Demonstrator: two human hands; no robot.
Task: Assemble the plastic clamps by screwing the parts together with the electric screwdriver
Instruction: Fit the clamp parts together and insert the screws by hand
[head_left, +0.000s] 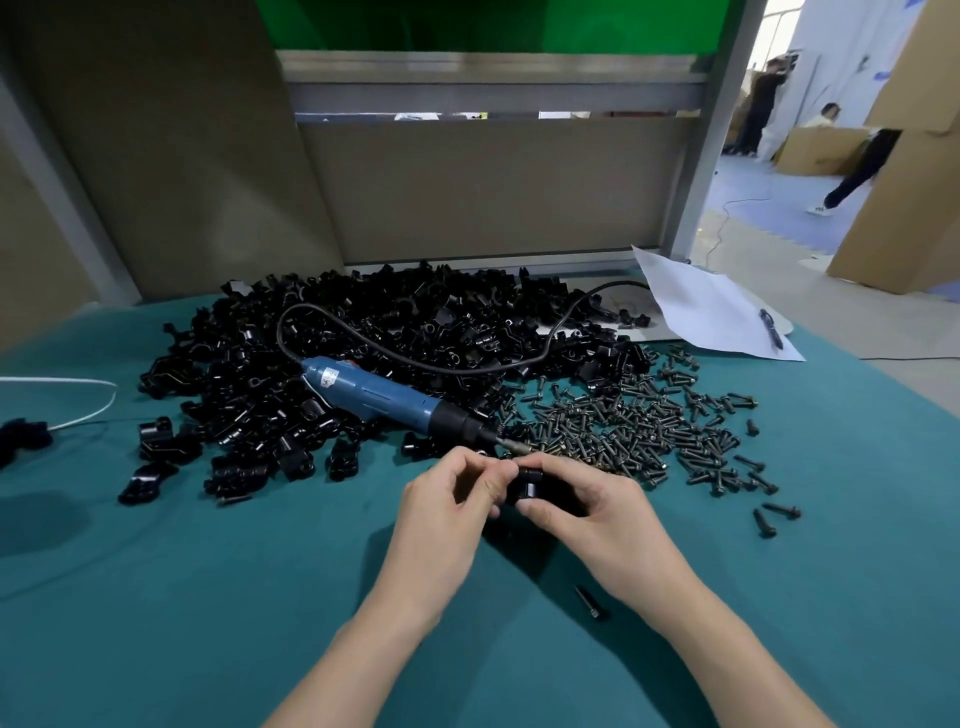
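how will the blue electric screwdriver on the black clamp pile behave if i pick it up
The blue electric screwdriver looks rigid and probably fairly heavy for its size, given its thick body. Its round barrel rests on the loose pile of black plastic clamp parts, so it may roll. The looped black cable will likely drag.

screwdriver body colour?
Blue body with a black nose and black cord; seen in the head view, the only one.
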